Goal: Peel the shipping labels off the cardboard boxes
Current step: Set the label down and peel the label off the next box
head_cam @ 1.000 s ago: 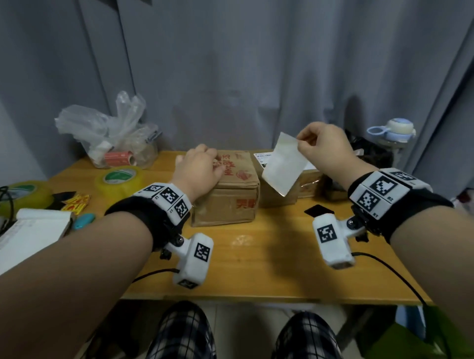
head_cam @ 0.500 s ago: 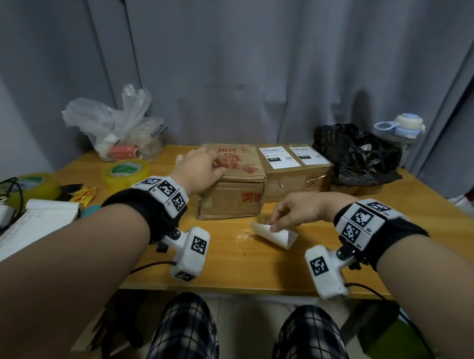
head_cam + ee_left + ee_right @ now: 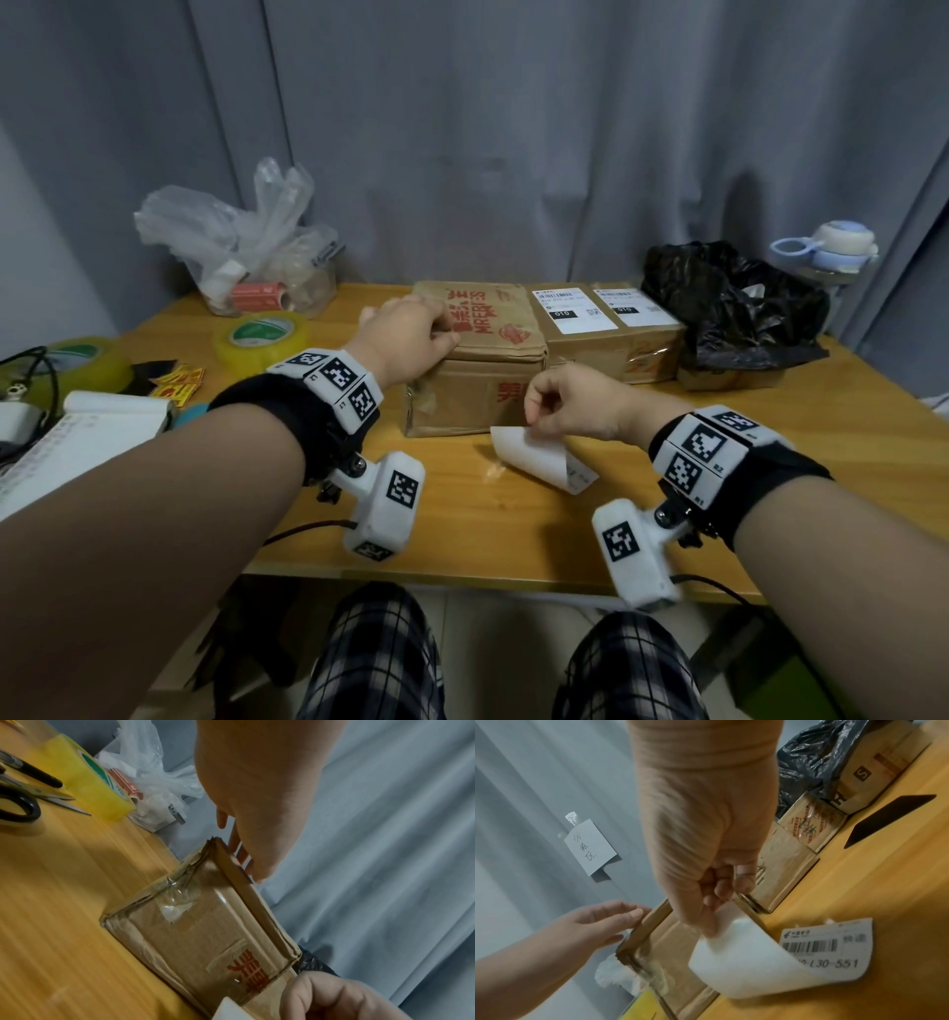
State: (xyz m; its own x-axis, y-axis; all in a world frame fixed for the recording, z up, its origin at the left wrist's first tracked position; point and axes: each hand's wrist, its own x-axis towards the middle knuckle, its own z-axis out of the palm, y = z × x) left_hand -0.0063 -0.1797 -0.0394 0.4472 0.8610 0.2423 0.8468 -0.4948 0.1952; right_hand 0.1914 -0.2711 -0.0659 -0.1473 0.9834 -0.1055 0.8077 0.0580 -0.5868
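A brown cardboard box [image 3: 480, 360] with red print stands mid-table, its top bare of any label. My left hand [image 3: 429, 334] rests on its top left edge with fingers straight; the left wrist view shows the fingers [image 3: 253, 862] lying over the box [image 3: 205, 933] rim. My right hand [image 3: 557, 408] pinches one end of a peeled white label [image 3: 539, 460] in front of that box. The label [image 3: 757, 963] curls, and its printed barcode end lies on the wood. Two more boxes [image 3: 606, 339] to the right carry white labels [image 3: 572, 308].
A black plastic bag [image 3: 729, 308] lies on a box at the right, with a bottle [image 3: 827, 252] beyond. Left side: yellow tape rolls [image 3: 262, 336], a clear plastic bag [image 3: 241, 246], scissors [image 3: 23, 801], a notebook [image 3: 77, 437]. The wooden table's [image 3: 513, 545] front edge is close.
My right hand came down from chest height with the peeled label to the table in front of the box, and the label's end now lies on the wood. The left hand stayed on the box.
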